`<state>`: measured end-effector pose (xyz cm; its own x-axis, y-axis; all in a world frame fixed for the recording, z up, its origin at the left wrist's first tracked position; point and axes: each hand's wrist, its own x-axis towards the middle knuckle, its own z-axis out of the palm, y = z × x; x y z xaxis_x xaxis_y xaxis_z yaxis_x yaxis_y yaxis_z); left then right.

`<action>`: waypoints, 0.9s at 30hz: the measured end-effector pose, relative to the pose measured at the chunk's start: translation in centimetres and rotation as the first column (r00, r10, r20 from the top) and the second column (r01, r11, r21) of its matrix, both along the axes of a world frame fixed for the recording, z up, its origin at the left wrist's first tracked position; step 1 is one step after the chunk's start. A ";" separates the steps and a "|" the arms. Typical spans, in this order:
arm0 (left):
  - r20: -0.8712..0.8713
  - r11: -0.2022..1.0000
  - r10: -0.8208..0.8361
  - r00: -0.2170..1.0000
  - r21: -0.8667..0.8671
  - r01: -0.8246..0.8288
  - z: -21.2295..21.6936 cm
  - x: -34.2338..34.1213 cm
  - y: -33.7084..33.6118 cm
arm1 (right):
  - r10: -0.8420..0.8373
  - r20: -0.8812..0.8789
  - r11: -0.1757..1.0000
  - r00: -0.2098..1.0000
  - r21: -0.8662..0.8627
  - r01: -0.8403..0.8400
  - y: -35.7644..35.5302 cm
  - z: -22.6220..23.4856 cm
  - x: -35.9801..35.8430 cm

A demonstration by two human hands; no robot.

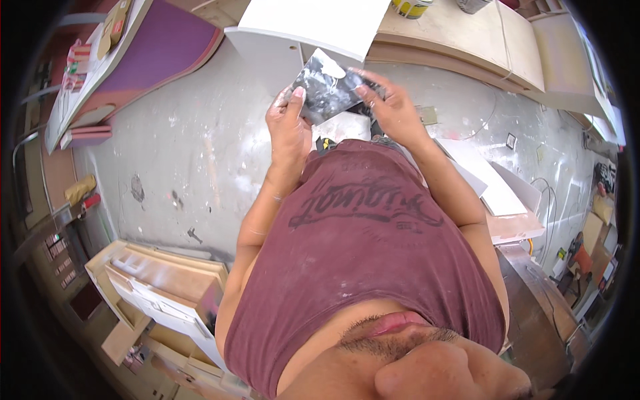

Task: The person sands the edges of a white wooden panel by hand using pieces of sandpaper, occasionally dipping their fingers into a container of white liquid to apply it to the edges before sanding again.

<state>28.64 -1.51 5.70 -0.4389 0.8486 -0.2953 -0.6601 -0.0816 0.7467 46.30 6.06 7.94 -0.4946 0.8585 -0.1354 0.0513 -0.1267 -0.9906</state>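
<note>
A dark, flat square sheet (pixel 327 97), smeared and streaked with white, is held up in front of my body. A thick white blob of paste (pixel 328 65) lies near its far corner. My left hand (pixel 288 123) is closed on the sheet's left edge, thumb on top and fingers underneath. On the opposite side my right hand (pixel 395 110) grips the right edge between thumb and fingers, with a ring on one finger. Whitish residue marks the fingers of both hands. The fingers under the sheet are mostly hidden.
Just beyond the sheet stands a white panelled cabinet piece (pixel 310 23). To its right a long wooden bench (pixel 460 47) bears a yellow-labelled can (pixel 412 8). A purple curved panel (pixel 157 50) is at far left. Wooden frames (pixel 167 280) lie at lower left, white boards (pixel 490 177) at right.
</note>
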 end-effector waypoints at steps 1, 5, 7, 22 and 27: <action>-0.014 1.000 -0.022 1.000 0.020 0.022 0.1 -0.4 0.0 | 0.059 0.077 0.997 0.995 -0.055 -0.055 0.1 0.1 0.2; -0.024 0.998 0.049 0.999 0.038 -0.048 -0.2 -0.8 0.3 | -0.175 -0.020 0.965 0.984 -0.201 0.168 1.6 0.3 1.3; -0.019 0.997 0.068 0.997 0.047 -0.067 -0.2 -0.8 0.4 | -0.398 -0.170 0.901 0.901 -0.257 0.350 2.8 0.0 2.2; 0.063 0.993 0.029 0.998 0.109 -0.036 0.4 -0.1 0.5 | -0.282 -0.360 0.885 0.889 -0.456 0.095 2.5 0.7 0.4; -0.067 0.992 0.057 0.996 0.112 -0.049 0.3 0.7 0.8 | -0.272 -0.323 0.903 0.907 -0.411 0.124 2.5 0.3 0.0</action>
<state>29.35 -0.74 5.98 -0.5002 0.8494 -0.1680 -0.5992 -0.1995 0.7754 46.33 8.52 8.21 -0.3963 0.8649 -0.3082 -0.3686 -0.4573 -0.8093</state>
